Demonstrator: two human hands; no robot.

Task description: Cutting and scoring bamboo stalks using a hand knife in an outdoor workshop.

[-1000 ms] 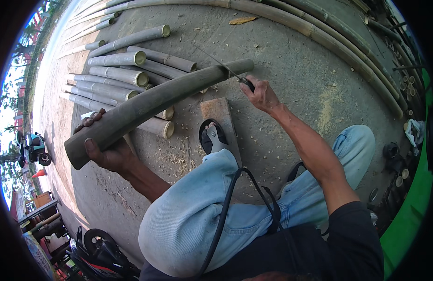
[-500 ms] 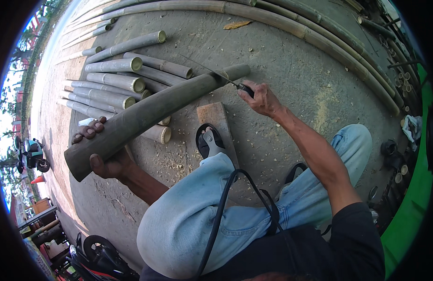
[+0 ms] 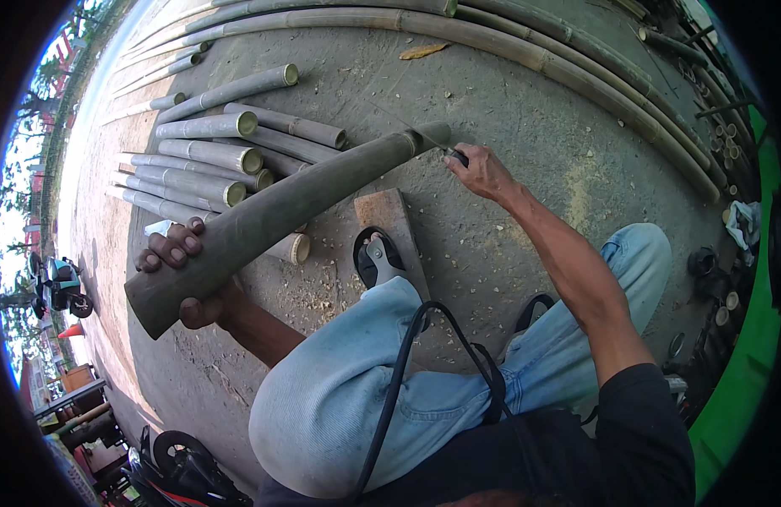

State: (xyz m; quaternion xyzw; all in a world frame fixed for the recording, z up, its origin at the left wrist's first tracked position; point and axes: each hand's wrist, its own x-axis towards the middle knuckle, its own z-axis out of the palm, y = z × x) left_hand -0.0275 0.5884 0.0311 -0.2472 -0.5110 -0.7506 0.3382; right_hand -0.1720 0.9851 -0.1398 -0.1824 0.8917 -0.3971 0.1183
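Note:
A thick bamboo length [image 3: 297,193] slants across in front of me, its near end low on the left and its far end raised toward the right. My left hand [image 3: 172,252] is wrapped round the near end, thumb beneath and fingers on top. Closed on a black handle, my right hand [image 3: 485,174] holds a thin-bladed knife [image 3: 433,143]. The blade lies across the bamboo beside a node close to its far end. Seen nearly edge-on, the blade blurs toward the tip. A wooden block [image 3: 382,208] lies on the ground under my sandalled foot.
Cut bamboo pieces [image 3: 209,154] are piled at the left, beyond the held length. Long bamboo poles [image 3: 483,49] curve along the far side. Wood chips [image 3: 323,291] litter the ground. Parked motorbikes [image 3: 183,473] stand at left; a green surface [image 3: 737,406] edges the right.
My right hand and the knife have slid a little to the right across the bamboo. The near end of the bamboo, with my left hand, has shifted slightly right and nearer.

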